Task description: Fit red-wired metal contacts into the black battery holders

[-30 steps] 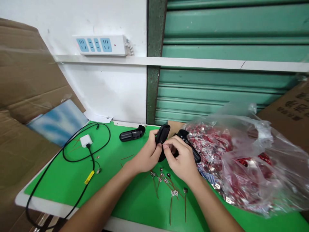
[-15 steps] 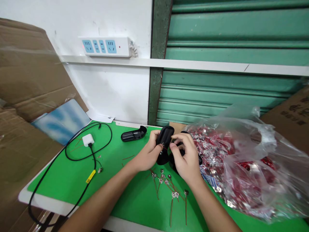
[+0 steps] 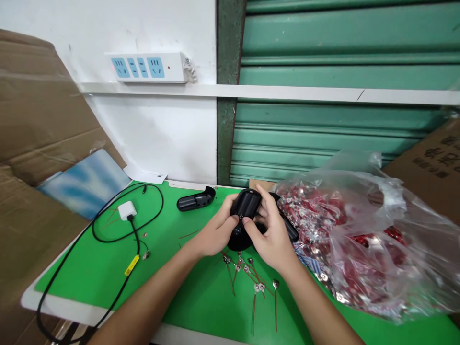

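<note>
A black housing is held over the middle of the green mat. The left hand and right hand grip its sides, fingers curled close around it, thumb tips on its face, nearly meeting. Wired metal contacts lie nearer; a plastic bag sits right.

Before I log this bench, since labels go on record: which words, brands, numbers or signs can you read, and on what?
Nothing reads clearly.
Cardboard box at right: dark characters, too blurred to read.
Yellow tag on the black cable: dark marks, too small to read.
Power strip: no lettering can be made out.
Held black part: none legible.
Plastic bag: none legible.
</note>
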Demonstrator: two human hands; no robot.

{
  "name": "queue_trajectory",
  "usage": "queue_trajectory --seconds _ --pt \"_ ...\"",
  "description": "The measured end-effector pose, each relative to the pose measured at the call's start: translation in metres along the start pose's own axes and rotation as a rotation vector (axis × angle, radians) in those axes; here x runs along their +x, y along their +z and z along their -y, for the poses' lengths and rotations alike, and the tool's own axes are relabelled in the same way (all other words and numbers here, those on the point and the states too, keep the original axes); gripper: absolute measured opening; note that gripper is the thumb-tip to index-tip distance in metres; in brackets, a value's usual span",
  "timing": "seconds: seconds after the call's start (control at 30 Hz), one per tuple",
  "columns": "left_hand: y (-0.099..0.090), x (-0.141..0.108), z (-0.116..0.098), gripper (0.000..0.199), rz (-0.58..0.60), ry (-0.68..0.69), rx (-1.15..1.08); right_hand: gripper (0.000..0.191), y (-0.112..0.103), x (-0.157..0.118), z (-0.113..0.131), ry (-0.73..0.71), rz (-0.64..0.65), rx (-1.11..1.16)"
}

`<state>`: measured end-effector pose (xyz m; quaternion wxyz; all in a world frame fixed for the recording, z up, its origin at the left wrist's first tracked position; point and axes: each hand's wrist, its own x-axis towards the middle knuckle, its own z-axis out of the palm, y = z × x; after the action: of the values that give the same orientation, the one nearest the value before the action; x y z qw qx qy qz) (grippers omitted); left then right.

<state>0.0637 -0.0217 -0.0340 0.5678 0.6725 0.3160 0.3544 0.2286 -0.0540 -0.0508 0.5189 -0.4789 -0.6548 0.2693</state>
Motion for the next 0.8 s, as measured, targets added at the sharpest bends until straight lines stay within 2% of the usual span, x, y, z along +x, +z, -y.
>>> queue_trajectory --seconds 0.3,0.8 --pt "-0.0013 0.0009 0.0008 0.056 0.033 0.040 0.022 0.076 -0.0006 -0.0014 -0.0011 0.010 0.020 0.018" --pt "0.0010 0.0000 0.0059 0.047 0.002 0.115 0.149 0.076 0.0000 -0.0025 -0.0015 0.009 0.088 0.047"
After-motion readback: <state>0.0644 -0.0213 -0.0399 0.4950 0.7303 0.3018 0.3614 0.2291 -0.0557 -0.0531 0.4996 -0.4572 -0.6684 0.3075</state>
